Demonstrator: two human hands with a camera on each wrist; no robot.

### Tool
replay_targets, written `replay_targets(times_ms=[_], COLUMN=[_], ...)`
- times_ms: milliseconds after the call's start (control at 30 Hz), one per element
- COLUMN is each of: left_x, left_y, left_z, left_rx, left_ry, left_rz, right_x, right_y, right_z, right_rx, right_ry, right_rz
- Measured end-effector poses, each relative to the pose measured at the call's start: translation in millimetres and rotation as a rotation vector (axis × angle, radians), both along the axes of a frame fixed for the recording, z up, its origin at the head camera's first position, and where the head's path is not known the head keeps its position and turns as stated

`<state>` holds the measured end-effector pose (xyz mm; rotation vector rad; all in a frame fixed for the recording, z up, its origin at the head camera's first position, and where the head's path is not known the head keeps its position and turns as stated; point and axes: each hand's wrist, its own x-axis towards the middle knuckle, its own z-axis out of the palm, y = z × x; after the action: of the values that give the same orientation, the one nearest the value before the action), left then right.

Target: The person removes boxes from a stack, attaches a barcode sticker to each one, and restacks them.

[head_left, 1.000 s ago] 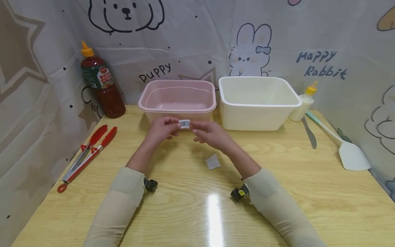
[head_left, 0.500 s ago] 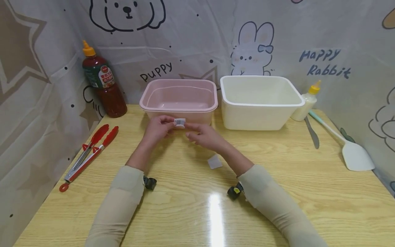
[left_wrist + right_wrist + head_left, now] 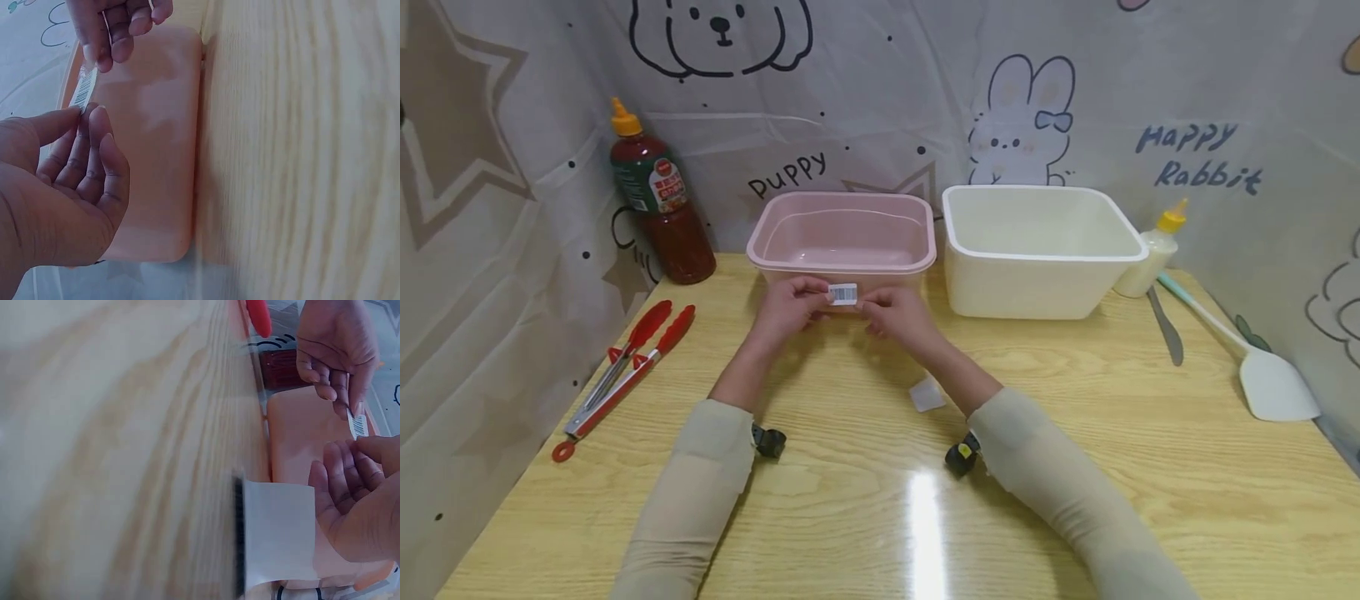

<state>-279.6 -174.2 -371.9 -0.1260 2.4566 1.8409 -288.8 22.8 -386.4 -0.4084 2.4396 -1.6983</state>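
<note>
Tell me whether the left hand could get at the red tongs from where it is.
Probably yes. The red tongs lie in the open on the table, nothing between them and the left hand. But that hand pinches the barcode sticker and must first let go.

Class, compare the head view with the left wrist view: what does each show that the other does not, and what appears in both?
Head view only: the red-tipped metal tongs, the dark red sauce bottle, the white rectangular tub and the white spatula.

Left wrist view only: the left hand's curled fingers seen from the palm side.

Both: the small white barcode sticker pinched by the left hand and right hand, before the pink rectangular plastic tub.
</note>
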Motion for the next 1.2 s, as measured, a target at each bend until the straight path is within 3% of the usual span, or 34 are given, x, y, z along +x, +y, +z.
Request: replay_targets(times_ms=[267,567,767,1200], left_x=[-1.5,0.7,2.8,4.7], left_y=[4.4,8.0,8.2,10.7], left_z=[-0.4,0.3,0.7,2.1], left_rx=[-0.010,-0.018,-0.071,-0.057], left_ry=[0.023,0.011,-0.004,-0.006], left_rz=[0.004,0.033,0.039,0.051], right_x=[-2.4,-4.0,-4.6,-8.0], right_y=[-6.9,-13.1,-15.3,-15.6], right_z=[-1.5,-2.8,-1.0,-3.3], right_rx=[-0.031,0.068,0.116,0.109], right_ry=[0.044,0.090,0.091,0.087], right_rz=[-0.034,-0.091,-0.097,-0.111])
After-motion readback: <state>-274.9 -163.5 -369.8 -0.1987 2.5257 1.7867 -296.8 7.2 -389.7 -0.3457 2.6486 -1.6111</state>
